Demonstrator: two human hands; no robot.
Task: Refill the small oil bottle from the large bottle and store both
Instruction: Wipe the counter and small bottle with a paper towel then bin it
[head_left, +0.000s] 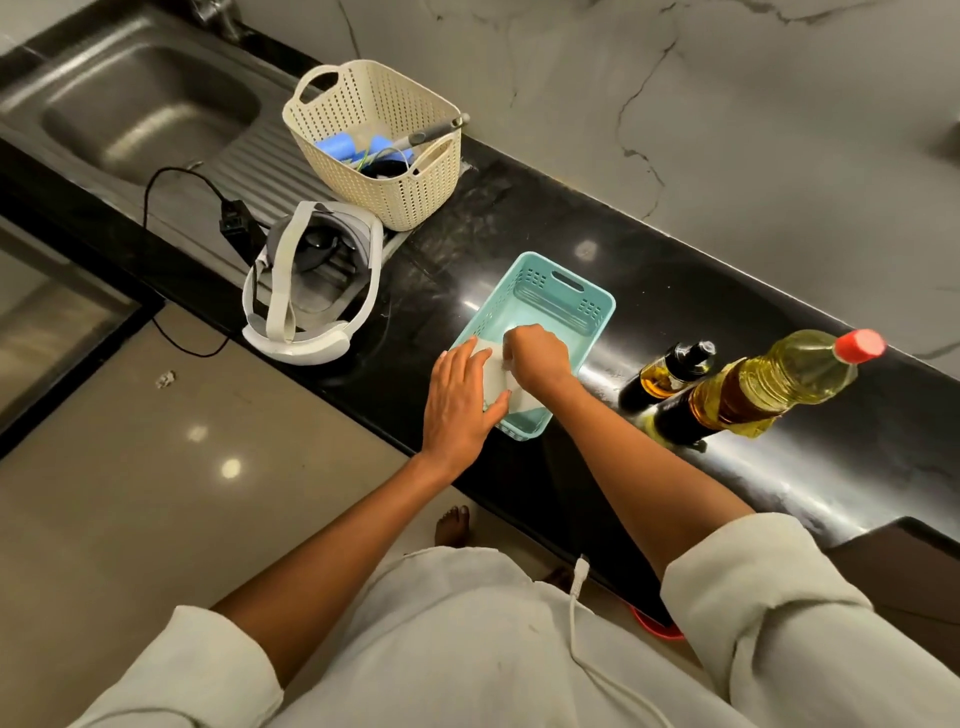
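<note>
Step in hand: you seem to be laying or wiping a white sheet (493, 376) in the near end of the teal basket (566, 283). I cannot tell if it is paper or cloth.
Left hand: your left hand (460, 400) lies on the sheet with straight fingers. It presses and does not grasp.
Right hand: your right hand (537, 358) has curled fingers and pinches the far part of the sheet.
Small oil bottle (670, 371): it stands upright on the black counter (675, 270), near the right of the basket, with its dark top on.
Large bottle (769, 384): it stands just beside the small one, farther right, with its red cap (860, 345) on.
How to do it well: use the left palm as an anchor and draw the sheet with the right hand only, so it spreads flat without folds. Do not let the basket slide toward the counter edge.
Care: your right forearm passes near both bottles, so bring the elbow inward.
Progress: I judge the refill is not yet begun.
</note>
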